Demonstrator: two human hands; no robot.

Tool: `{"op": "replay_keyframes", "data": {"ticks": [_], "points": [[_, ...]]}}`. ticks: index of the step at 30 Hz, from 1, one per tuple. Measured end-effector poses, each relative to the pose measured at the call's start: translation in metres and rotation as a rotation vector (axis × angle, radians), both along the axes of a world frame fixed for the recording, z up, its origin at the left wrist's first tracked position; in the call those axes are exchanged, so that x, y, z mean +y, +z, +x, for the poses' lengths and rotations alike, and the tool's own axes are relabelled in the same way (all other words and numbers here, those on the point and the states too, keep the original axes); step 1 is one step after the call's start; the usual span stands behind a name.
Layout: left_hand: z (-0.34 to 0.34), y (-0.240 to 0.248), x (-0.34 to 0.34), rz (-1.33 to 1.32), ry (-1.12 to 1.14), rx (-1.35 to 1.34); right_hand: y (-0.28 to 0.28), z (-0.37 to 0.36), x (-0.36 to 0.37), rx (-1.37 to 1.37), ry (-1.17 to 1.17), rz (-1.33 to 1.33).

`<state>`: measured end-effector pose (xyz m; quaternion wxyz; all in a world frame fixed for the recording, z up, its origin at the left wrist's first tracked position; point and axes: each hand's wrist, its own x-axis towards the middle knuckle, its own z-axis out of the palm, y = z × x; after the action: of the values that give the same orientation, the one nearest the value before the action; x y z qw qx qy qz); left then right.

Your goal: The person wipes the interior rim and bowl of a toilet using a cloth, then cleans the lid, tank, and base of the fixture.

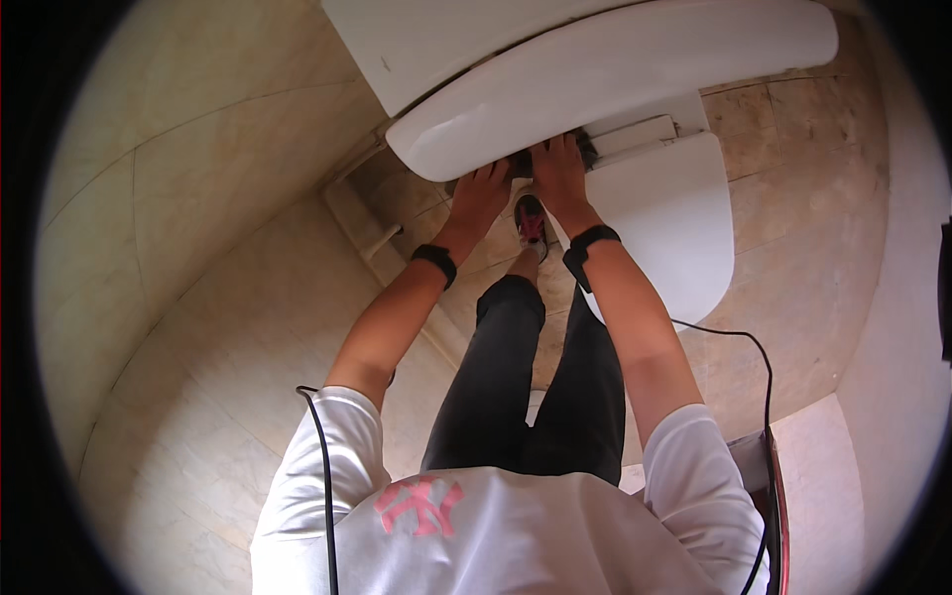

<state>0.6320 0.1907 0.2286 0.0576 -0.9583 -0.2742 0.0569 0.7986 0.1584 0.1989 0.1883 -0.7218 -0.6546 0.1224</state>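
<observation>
Both hands are side by side under the front edge of a long white basin [615, 74]. My left hand [480, 198] has its fingers curled over something dark; the fingertips are partly hidden by the basin. Close beside it, my right hand [560, 177] is closed over the same dark thing [520, 165], which also shows past its fingers. It may be a cloth, but its kind cannot be made out. A white toilet with its lid [669, 223] down stands just right of my right wrist.
Beige tiled wall [188, 198] is on the left, with a ledge and a short pipe [385, 241] along its foot. Brownish stained floor tiles [793, 188] lie right of the toilet. My shoe [531, 220] stands below the hands. A black cable [766, 367] hangs by my right arm.
</observation>
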Motion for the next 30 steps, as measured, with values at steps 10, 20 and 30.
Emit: {"op": "replay_keyframes", "data": {"ticks": [10, 20, 30], "points": [[0.139, 0.135, -0.035, -0.066, -0.119, -0.348, 0.114, 0.150, -0.064, 0.196, -0.206, 0.219], [0.293, 0.244, -0.063, -0.022, 0.085, -0.311, 0.190, 0.288, -0.092, 0.464, -0.160, 0.362], [0.355, 0.272, -0.271, -0.467, 0.143, -0.224, 0.216, 0.377, -0.341, 0.909, -0.090, -0.173]]}}
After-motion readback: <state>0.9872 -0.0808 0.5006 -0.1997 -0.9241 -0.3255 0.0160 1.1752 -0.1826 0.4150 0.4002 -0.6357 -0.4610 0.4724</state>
